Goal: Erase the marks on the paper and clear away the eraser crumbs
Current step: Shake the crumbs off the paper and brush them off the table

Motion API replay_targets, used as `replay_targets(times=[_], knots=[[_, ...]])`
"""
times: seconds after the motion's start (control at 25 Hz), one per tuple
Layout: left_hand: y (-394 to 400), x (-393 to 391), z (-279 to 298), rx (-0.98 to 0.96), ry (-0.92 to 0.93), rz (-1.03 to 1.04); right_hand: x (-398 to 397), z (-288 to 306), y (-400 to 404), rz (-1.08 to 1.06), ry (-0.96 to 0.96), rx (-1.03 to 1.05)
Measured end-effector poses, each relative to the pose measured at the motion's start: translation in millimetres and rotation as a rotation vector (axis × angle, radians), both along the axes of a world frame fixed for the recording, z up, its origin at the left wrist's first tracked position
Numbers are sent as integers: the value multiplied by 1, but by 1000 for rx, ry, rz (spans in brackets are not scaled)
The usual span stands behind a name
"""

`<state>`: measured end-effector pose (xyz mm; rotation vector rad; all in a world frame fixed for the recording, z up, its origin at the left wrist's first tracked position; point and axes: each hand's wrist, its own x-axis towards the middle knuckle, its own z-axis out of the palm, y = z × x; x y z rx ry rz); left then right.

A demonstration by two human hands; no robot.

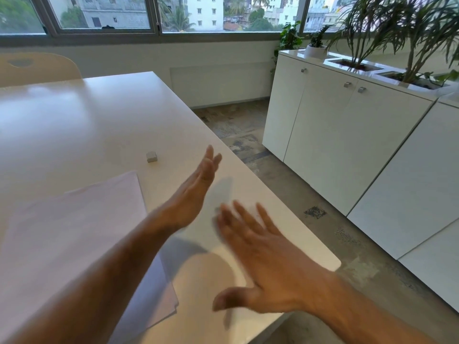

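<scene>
Both hands, left (192, 194) and right (258, 256), hang flat-fingered and empty past the paper (82, 234), probably dusting off crumbs. The eraser (151, 156) is parked on the table (99, 120), just beyond the sheets.

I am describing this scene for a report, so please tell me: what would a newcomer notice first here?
First come the two open hands in the foreground, the left hand held edge-on and the right hand spread and motion-blurred, both above the right part of the white table. Next are the paper sheets lying to their left and the small eraser standing alone just beyond the paper.
</scene>
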<state>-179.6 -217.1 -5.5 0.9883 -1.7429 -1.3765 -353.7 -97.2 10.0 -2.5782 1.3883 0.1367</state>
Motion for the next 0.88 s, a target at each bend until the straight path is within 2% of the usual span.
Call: replay_targets(times=[0.08,0.2,0.32,0.44,0.64,0.88], knots=[[-3,6,-5,-107,-234,36,13,-4,-5,63,2,15],[-1,15,-9,-393,-753,-36,9,-3,-16,-46,53,28],[-2,17,-9,-469,-995,-94,-10,-2,-22,-199,146,47],[-4,22,-7,-436,-1092,-47,-17,-1,-24,-259,153,54],[-8,23,-12,-397,-1141,-37,6,-3,-11,-67,122,48],[-8,24,-12,-429,-1154,-25,-16,-1,-18,-279,179,58]])
